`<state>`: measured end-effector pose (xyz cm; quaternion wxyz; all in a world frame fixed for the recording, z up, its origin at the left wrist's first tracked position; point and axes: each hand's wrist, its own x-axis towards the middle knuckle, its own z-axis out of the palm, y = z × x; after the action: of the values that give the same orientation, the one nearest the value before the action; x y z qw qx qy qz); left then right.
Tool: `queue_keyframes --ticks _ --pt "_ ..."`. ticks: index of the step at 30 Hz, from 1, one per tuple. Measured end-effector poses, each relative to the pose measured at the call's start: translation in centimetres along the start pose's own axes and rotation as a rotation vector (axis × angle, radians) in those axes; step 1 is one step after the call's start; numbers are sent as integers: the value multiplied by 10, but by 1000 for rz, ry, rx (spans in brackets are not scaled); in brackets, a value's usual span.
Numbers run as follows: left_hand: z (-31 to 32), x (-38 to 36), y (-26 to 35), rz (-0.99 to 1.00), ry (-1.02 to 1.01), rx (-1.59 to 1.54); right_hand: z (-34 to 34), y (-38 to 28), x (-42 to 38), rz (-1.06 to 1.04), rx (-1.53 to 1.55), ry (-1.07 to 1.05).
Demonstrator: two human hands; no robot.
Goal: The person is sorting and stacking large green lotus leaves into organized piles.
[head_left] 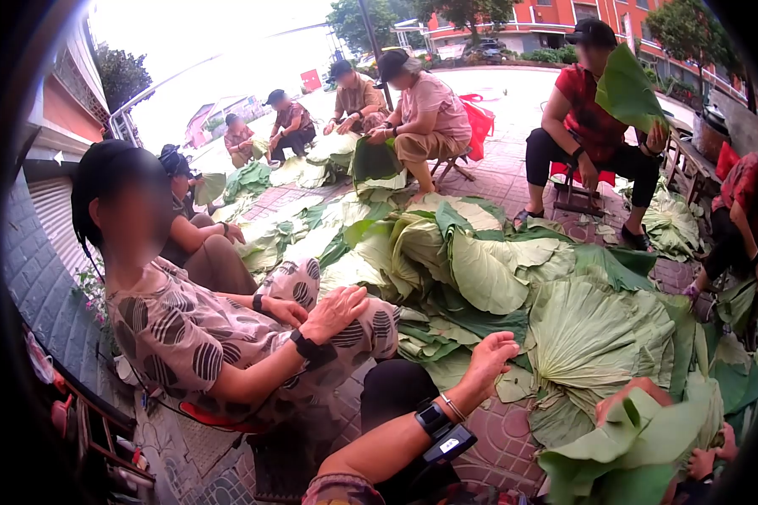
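Note:
My left hand (487, 360) reaches forward over the paving, wearing a bracelet and a wrist device. Its fingers are loosely bent, and nothing shows in them. At the lower right, my right hand (633, 394) is gripping a green lotus leaf (623, 450), which hides most of that hand and its forearm. Just beyond both hands, a broad pale lotus leaf (598, 337) lies spread on top of a large heap of lotus leaves (497, 269). Loose leaf pieces lie on the ground near my left hand.
A person in a patterned top (185, 328) sits close on my left, hands over their knees. Facing the heap, a person in red (585, 126) holds up a leaf (632, 88). Several others sit along the heap. Another person's fingers (706, 459) show beside my leaf.

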<state>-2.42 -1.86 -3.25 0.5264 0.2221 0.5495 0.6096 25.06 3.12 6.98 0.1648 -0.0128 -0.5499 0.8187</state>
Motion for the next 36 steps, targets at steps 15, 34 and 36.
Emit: queue_keyframes --ticks 15,34,36 --pt "0 1 -2 4 -14 1 3 10 -3 -228 87 46" --pt "-1 2 -1 -2 -10 -6 2 -4 20 374 -1109 75" --pt "-4 6 -8 62 -87 -125 5 3 21 258 -1104 -39"
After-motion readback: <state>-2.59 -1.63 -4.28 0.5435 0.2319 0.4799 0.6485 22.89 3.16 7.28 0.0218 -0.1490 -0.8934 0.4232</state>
